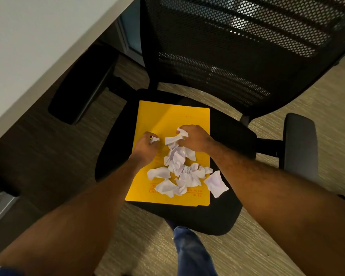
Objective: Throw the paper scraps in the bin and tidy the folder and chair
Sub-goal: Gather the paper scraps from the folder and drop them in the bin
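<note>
Chair seat [223, 134]: one folder [161, 120], two hands [193, 138] gripping scraps [177, 158].

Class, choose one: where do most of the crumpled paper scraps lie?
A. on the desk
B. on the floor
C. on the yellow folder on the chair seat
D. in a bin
C: the scraps lie heaped on the folder, which lies flat on the chair seat.

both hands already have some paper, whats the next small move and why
Probably sweep the right hand toward the loose crumpled white paper scraps on the yellow card folder and gather more: each hand holds only a little, and most scraps remain.
</note>
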Demonstrator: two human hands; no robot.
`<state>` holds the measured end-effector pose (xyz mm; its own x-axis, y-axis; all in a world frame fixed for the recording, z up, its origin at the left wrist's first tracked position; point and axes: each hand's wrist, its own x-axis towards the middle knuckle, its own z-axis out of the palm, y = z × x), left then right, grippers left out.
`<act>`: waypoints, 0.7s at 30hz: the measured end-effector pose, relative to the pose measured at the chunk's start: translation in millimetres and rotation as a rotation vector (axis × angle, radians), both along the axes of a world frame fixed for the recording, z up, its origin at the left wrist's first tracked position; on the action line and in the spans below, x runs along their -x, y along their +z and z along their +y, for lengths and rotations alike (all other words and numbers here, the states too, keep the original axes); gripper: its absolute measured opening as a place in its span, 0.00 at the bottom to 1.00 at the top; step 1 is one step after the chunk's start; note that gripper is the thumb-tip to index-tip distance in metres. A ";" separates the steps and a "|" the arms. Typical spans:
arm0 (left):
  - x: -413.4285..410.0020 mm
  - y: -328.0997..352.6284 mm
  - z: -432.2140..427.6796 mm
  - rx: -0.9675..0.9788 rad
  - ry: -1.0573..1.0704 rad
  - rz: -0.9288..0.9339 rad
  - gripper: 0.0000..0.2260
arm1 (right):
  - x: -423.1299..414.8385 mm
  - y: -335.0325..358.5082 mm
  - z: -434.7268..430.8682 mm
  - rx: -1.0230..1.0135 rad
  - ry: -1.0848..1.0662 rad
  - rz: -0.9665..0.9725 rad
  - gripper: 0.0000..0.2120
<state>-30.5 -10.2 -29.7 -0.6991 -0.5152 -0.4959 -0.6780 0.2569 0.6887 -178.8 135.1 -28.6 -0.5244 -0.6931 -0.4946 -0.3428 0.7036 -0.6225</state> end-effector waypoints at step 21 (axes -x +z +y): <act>13.1 19.3 20.6 -0.480 0.543 0.264 0.05 | -46.1 31.0 -8.4 0.322 -0.244 -0.191 0.14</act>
<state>-43.6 10.4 -10.4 -0.5356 -0.5908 -0.6035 -0.4210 -0.4326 0.7972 -132.8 126.7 2.4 -0.6122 -0.6946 -0.3779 -0.0483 0.5098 -0.8589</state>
